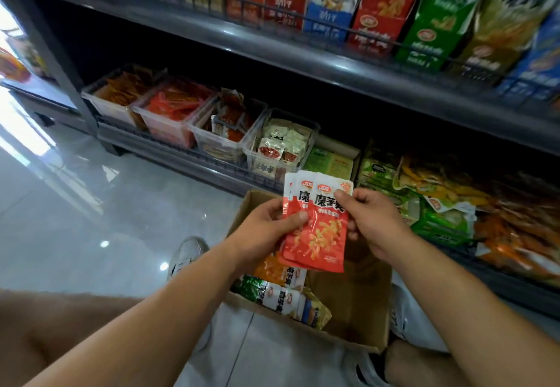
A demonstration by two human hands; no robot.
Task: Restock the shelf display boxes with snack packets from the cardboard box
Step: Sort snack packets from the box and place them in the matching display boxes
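Red snack packets (315, 229) pinched between left hand (266, 229), right hand (375, 223), above cardboard box (357, 301).

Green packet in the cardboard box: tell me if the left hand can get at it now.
Probably not yet. The green packet lies uncovered in the cardboard box just below the left hand, but that hand, with the right hand, grips the red packets and must free itself first.
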